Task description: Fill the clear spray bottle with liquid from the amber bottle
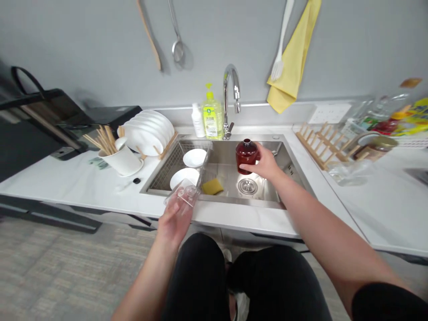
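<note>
Over the sink (pixel 219 154), my right hand (pixel 265 164) grips a dark red bottle (pixel 245 154) by its side. The bottle is rounded, upright and narrow-necked, with its mouth facing up. My left hand (pixel 174 220) is closed around a clear, see-through container (pixel 187 195) at the sink's front left edge. Blur and glare hide its exact kind. Behind it, two white bowls (pixel 195 158) sit in a wire basket (pixel 170 161) in the left part of the sink. A yellow sponge (pixel 212 186) lies on the sink floor, left of the drain (pixel 248 187).
A faucet (pixel 231 89) arches above the sink, beside a green soap bottle (pixel 212 117) and a white bottle (pixel 198 120). White plates (pixel 147 131) stand racked at left, near a utensil holder (pixel 122 159). A wooden rack (pixel 323 142) and jars occupy the right counter.
</note>
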`<action>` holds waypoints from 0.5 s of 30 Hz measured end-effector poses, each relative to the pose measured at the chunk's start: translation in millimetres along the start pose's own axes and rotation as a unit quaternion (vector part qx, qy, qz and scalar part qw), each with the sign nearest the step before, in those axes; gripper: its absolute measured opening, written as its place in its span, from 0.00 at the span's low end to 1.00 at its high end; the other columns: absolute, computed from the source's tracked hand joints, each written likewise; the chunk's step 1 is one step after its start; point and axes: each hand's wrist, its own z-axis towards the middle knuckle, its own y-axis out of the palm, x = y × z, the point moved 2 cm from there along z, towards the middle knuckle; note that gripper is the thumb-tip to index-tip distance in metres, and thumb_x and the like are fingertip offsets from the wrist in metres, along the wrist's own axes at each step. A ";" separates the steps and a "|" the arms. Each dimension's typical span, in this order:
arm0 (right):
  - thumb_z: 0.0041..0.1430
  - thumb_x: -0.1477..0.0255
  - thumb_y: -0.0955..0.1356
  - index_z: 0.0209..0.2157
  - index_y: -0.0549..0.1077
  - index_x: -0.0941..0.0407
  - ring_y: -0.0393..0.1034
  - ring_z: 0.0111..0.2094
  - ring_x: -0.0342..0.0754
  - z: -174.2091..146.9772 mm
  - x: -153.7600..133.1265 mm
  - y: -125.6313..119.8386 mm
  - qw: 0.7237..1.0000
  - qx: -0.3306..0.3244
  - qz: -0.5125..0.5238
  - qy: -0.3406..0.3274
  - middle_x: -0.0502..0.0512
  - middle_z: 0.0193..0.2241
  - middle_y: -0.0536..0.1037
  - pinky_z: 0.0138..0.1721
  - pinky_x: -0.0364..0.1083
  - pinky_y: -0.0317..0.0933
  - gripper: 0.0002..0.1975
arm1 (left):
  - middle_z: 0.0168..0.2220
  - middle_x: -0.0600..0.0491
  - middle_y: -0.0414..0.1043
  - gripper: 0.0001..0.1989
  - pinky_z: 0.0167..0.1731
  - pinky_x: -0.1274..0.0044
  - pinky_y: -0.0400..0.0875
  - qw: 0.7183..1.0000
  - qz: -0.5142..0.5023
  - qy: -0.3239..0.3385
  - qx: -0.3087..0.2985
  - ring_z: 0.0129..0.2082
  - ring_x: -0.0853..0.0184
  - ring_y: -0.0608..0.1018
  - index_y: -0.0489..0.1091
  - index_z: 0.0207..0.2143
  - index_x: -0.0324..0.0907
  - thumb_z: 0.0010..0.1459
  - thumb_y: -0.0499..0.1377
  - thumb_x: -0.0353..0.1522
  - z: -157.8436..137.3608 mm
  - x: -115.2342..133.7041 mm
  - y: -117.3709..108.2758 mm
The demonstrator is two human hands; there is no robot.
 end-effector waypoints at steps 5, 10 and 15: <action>0.46 0.57 0.88 0.63 0.80 0.56 0.85 0.57 0.73 -1.7 -16.8 1.4 0.999 0.041 -0.026 0.011 0.67 0.55 0.89 0.63 0.71 0.79 0.44 | 0.65 0.45 0.84 0.36 0.77 0.51 0.70 0.999 0.020 0.038 -0.016 0.71 0.44 0.80 0.82 0.63 0.52 0.51 0.82 0.42 -27.7 46.8 -21.5; 0.49 0.52 0.87 0.66 0.78 0.54 0.85 0.59 0.73 -20.3 -45.7 -13.3 0.998 0.060 -0.022 0.010 0.68 0.59 0.87 0.66 0.72 0.77 0.47 | 0.64 0.45 0.84 0.45 0.70 0.49 0.78 0.999 0.022 0.030 -0.020 0.62 0.45 0.86 0.76 0.70 0.56 0.51 0.83 0.46 -51.5 77.3 -32.0; 0.50 0.46 0.87 0.67 0.77 0.54 0.87 0.55 0.69 -83.9 -66.4 -37.6 0.996 0.067 -0.046 0.032 0.67 0.58 0.88 0.61 0.69 0.81 0.49 | 0.55 0.44 0.87 0.33 0.63 0.58 0.80 0.993 0.076 0.078 0.035 0.55 0.51 0.88 0.81 0.56 0.49 0.54 0.82 0.53 -53.9 83.7 -69.5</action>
